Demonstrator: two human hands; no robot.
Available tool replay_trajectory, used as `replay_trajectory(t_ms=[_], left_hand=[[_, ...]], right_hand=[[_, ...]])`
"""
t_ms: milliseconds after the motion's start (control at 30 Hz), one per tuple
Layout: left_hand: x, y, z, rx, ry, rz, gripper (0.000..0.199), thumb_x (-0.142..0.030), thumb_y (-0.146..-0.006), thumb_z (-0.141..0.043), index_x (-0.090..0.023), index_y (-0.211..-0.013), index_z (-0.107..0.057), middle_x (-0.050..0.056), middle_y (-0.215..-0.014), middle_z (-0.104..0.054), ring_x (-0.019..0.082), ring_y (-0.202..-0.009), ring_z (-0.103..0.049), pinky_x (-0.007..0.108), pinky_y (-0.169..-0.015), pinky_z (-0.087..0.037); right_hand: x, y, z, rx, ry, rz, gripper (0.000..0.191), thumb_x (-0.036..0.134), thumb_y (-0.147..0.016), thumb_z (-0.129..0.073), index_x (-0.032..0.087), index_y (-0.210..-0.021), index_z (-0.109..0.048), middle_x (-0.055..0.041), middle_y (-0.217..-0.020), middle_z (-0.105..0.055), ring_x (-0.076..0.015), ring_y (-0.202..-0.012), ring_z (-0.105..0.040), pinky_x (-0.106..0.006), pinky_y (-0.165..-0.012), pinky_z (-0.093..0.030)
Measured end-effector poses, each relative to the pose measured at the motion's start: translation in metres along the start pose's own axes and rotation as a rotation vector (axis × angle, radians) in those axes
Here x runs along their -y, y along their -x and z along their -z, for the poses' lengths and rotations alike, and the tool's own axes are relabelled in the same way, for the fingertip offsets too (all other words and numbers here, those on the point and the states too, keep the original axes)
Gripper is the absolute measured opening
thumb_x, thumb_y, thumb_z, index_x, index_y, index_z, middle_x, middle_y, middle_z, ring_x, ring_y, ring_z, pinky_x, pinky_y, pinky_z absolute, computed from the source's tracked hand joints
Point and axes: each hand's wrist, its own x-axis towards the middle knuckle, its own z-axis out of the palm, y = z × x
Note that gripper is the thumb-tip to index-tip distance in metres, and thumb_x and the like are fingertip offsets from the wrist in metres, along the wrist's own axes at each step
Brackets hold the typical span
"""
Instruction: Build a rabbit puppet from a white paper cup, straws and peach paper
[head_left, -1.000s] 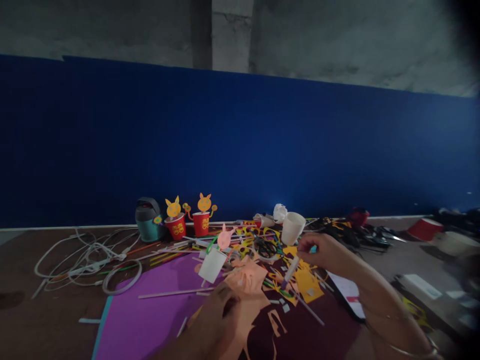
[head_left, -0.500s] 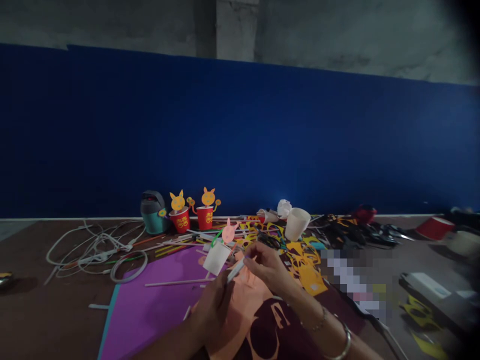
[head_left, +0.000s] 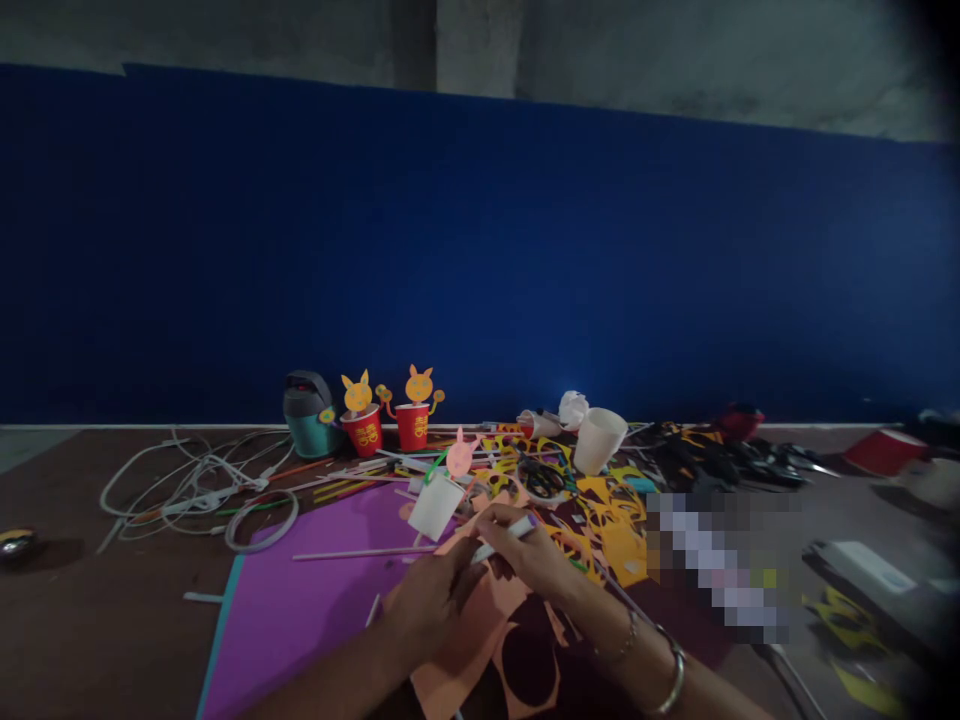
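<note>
My right hand (head_left: 529,550) is closed around a white marker pen (head_left: 491,548), which slants with its purple end up and to the right. The pen's lower left end reaches the fingers of my left hand (head_left: 431,595). That hand is curled, and what lies inside its fingers is hidden. Under both hands spreads a sheet of orange paper (head_left: 472,645) with shapes cut out of it. Just beyond them, a white paper cup (head_left: 436,507) lies tilted, with a pink paper animal head (head_left: 460,456) and a green strip at its rim.
A purple sheet (head_left: 300,610) lies to the left, with a pale stick across it. Two red cups (head_left: 412,428) bearing orange cat heads stand at the back beside a teal container (head_left: 309,425). Yellow paper scraps (head_left: 626,550), a white cup (head_left: 600,442) and coiled white cables (head_left: 187,490) surround the work.
The marker pen has shifted slightly right, and its purple end now shows above my right hand. Both hands are lower and close together over the orange sheet. The view has tilted slightly.
</note>
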Motion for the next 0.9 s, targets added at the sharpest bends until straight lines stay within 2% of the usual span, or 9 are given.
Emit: replay_trajectory(t_ms=[100,200,267,400,533,667,800,900], left_hand=[[0.004,0.002,0.003,-0.056,-0.069,0.068,0.036,-0.041,-0.089,-0.044,-0.023,-0.120,-0.049,0.001,-0.079,-0.070,0.020,-0.072,-0.064,0.026,-0.063,-0.041],[0.006,0.004,0.005,-0.080,-0.171,0.077,0.024,-0.022,-0.082,-0.048,-0.024,-0.105,-0.057,0.002,-0.086,-0.070,0.020,-0.078,-0.065,0.026,-0.065,-0.038],[0.008,0.004,0.004,-0.034,-0.228,0.061,0.021,-0.015,-0.077,-0.049,-0.024,-0.092,-0.061,0.002,-0.089,-0.071,0.020,-0.082,-0.066,0.026,-0.065,-0.037],[0.014,0.002,-0.001,0.050,-0.234,0.078,0.021,-0.012,-0.074,-0.048,-0.023,-0.083,-0.063,0.002,-0.080,-0.072,0.019,-0.075,-0.066,0.025,-0.059,-0.034],[0.016,0.000,-0.005,0.050,-0.188,0.075,0.020,-0.013,-0.072,-0.049,-0.023,-0.083,-0.062,0.000,-0.074,-0.071,0.017,-0.067,-0.063,0.024,-0.055,-0.031],[0.013,0.001,-0.006,0.034,-0.139,0.068,0.022,-0.021,-0.077,-0.049,-0.025,-0.095,-0.062,-0.001,-0.076,-0.072,0.016,-0.068,-0.064,0.024,-0.056,-0.032],[0.012,0.001,-0.006,0.082,-0.133,0.083,0.020,-0.019,-0.076,-0.050,-0.025,-0.089,-0.063,-0.002,-0.075,-0.071,0.016,-0.068,-0.064,0.024,-0.056,-0.032],[0.013,0.001,-0.008,0.065,-0.169,0.094,0.024,-0.015,-0.071,-0.051,-0.026,-0.088,-0.063,-0.003,-0.075,-0.072,0.017,-0.069,-0.064,0.024,-0.055,-0.030]], right_hand=[[0.001,0.001,0.010,-0.089,-0.076,-0.079,0.036,0.051,-0.081,-0.052,0.016,-0.075,-0.061,0.0048,-0.045,-0.053,-0.0089,-0.039,-0.047,-0.020,-0.039,-0.032],[-0.006,0.003,0.013,-0.096,-0.269,-0.139,0.038,0.052,-0.082,-0.051,0.015,-0.084,-0.061,-0.0007,-0.060,-0.062,-0.0128,-0.054,-0.058,-0.022,-0.047,-0.041],[-0.016,0.004,0.010,-0.066,-0.341,-0.146,0.038,0.053,-0.081,-0.053,0.016,-0.083,-0.060,-0.0012,-0.064,-0.062,-0.0128,-0.057,-0.059,-0.021,-0.048,-0.043],[-0.038,0.004,0.002,-0.113,-0.241,-0.123,0.031,0.048,-0.076,-0.060,0.018,-0.074,-0.054,0.0063,-0.048,-0.053,-0.0073,-0.038,-0.044,-0.017,-0.036,-0.031],[-0.049,0.006,-0.002,-0.177,-0.118,-0.101,0.027,0.043,-0.076,-0.059,0.019,-0.068,-0.048,0.0070,-0.046,-0.052,-0.0058,-0.034,-0.040,-0.016,-0.034,-0.027],[-0.053,0.008,-0.004,-0.235,-0.090,-0.038,0.027,0.037,-0.076,-0.058,0.020,-0.061,-0.044,0.0069,-0.045,-0.047,-0.0071,-0.039,-0.043,-0.018,-0.037,-0.030],[-0.054,0.010,-0.005,-0.249,-0.080,-0.054,0.026,0.032,-0.074,-0.057,0.021,-0.058,-0.038,0.0084,-0.047,-0.039,-0.0074,-0.041,-0.038,-0.021,-0.043,-0.039],[-0.056,0.011,-0.005,-0.226,0.032,-0.031,0.023,0.025,-0.072,-0.055,0.022,-0.057,-0.038,0.0075,-0.050,-0.038,-0.0083,-0.045,-0.037,-0.021,-0.044,-0.037]])
